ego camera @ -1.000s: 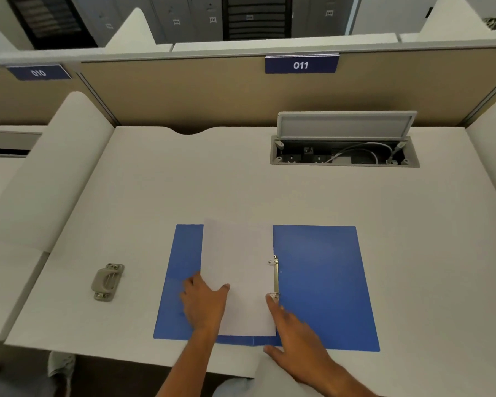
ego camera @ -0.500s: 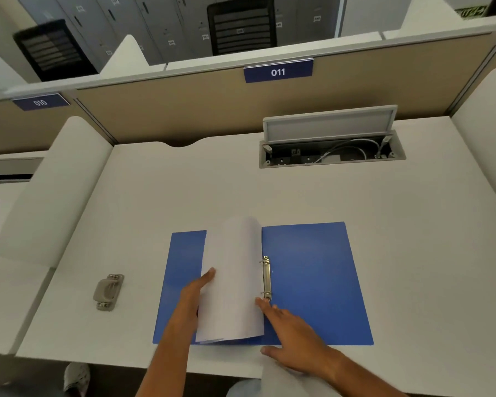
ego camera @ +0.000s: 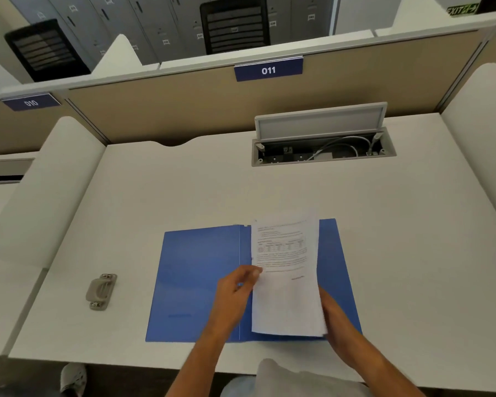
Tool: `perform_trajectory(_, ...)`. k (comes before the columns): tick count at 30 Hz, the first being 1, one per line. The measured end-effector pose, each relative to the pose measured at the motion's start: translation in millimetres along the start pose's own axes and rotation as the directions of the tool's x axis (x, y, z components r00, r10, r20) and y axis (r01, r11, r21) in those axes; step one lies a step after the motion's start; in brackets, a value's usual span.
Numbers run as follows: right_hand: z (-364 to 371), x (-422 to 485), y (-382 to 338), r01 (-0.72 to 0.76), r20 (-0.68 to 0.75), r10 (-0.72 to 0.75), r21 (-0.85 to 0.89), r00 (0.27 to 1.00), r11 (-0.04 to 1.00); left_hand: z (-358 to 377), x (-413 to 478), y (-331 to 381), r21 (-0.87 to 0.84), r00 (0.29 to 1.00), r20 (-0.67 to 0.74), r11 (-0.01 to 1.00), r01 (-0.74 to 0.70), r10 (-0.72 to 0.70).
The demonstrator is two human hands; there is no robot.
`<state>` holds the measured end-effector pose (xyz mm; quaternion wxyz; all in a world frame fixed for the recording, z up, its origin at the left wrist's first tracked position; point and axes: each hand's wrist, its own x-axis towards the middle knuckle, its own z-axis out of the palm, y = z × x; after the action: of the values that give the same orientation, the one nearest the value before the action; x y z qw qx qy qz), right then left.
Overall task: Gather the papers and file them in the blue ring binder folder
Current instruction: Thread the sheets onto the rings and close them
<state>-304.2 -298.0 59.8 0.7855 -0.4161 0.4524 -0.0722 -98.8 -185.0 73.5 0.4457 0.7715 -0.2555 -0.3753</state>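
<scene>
- While the papers (ego camera: 287, 270) lie on the right half of the open blue ring binder folder (ego camera: 201, 282) on the worktop (ego camera: 155, 190), their left edge is pinched by the left hand (ego camera: 235, 293).
- Right hand (ego camera: 331, 308) is tucked under the stack; its grip cannot be told.
- Holes should be squared over the hidden rings before pressing.

head camera looks steeply down at desk (ego camera: 184, 181).

Blue binder (ego camera: 201, 282), white papers (ego camera: 287, 296) with black print, white desk (ego camera: 184, 190).

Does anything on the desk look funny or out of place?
The cable box at the back of the desk has its lid propped open, wires showing. A grey metal clip lies alone left of the blue binder. Nothing's spilled or broken.
</scene>
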Motion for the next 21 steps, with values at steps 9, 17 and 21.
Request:
perform_trajectory(9,-23.8,-1.7,1.4,0.028,-0.181,-0.012,0.087,0.983,0.996,11.5,4.4,-61.0,0.431,0.994,-0.061,0.901,-0.056,0.091)
perform_trajectory(17,-60.4,16.5,10.5,0.058,-0.386,-0.275,-0.488,0.88,0.871,16.6,11.6,-59.8,0.596,0.979,0.002,0.786,-0.166,0.204)
perform_trajectory(21,-62.3,14.4,13.3,-0.011,-0.363,-0.566,-0.848,0.74,0.53,5.0,11.6,-58.1,0.592,0.97,-0.07,0.792,-0.149,0.235)
